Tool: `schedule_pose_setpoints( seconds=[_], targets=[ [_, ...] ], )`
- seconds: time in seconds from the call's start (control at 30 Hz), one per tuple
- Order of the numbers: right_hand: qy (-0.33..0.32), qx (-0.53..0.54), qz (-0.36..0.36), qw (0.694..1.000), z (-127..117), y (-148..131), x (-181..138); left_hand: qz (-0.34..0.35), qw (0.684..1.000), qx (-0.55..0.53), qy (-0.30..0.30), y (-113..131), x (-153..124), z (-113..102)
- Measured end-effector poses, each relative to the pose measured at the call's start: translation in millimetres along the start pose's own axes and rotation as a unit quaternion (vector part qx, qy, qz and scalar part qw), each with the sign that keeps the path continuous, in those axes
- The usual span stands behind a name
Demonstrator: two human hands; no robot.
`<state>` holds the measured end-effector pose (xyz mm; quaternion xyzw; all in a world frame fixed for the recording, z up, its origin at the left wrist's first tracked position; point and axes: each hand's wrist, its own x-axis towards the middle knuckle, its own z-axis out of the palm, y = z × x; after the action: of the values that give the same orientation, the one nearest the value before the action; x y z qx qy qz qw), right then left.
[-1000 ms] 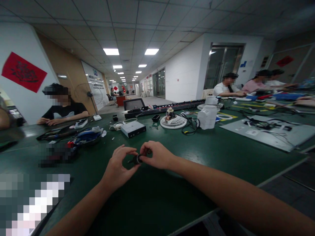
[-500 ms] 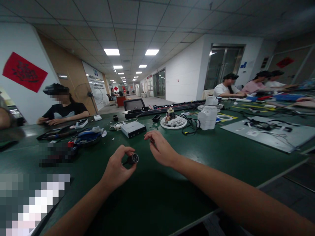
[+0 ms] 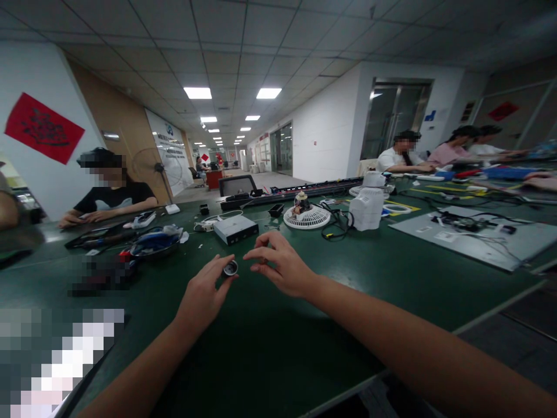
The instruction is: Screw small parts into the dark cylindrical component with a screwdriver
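Observation:
Between its thumb and fingers, my left hand [image 3: 201, 293] grips a small dark cylindrical part [image 3: 230, 268]. Its round, hollow end with a lighter rim faces me, and I cannot make out its exact kind. Just to the right, apart from the part, my right hand [image 3: 281, 264] hovers with its fingers bent and separated, pointing left towards it. Whether anything tiny lies inside the right fingers is too dim to tell. Both hands are above the green table [image 3: 261, 360]. Beyond them lies a silver-grey optical disc drive [image 3: 236, 227].
A white fan grille with a motor [image 3: 307, 213] and a white fan housing [image 3: 366, 208] stand farther back. On the right is a metal panel [image 3: 483, 241] with wires. A dark tray of bagged items [image 3: 157, 241] lies left. People sit around the table.
My left hand has turned and shifted slightly left and up with the dark part. The right hand's fingers have spread and extended leftward, closer to it.

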<state>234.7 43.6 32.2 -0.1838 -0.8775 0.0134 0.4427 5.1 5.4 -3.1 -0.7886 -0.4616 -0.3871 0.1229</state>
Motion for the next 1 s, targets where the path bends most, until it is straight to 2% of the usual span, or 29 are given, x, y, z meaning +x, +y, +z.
schedule_pose_setpoints(
  seconds=[0.2,0.37,0.53,0.63,0.8,1.0],
  targets=[
    [0.022,0.076,-0.005,0.997,-2.7,3.5,0.1,-0.012,1.000,-0.006,0.005,-2.4,2.0,-3.1],
    [0.025,0.155,0.019,0.987,-1.7,2.3,-0.9,-0.037,0.999,0.024,0.017,-5.0,1.8,-3.8],
    [0.009,0.167,0.037,0.985,0.4,0.5,0.2,-0.045,0.999,0.023,0.002,-1.2,2.9,-5.1],
    [0.010,0.167,0.075,0.983,2.2,2.1,0.8,-0.040,0.999,0.033,-0.009,0.5,3.5,-5.1],
    [0.006,0.278,0.150,0.949,4.8,9.0,1.4,-0.014,0.999,0.025,-0.029,-0.3,2.8,-3.7],
    [0.002,0.316,0.191,0.929,9.0,21.0,2.3,-0.021,0.998,0.016,-0.048,-2.6,0.6,-3.3]
  ],
)
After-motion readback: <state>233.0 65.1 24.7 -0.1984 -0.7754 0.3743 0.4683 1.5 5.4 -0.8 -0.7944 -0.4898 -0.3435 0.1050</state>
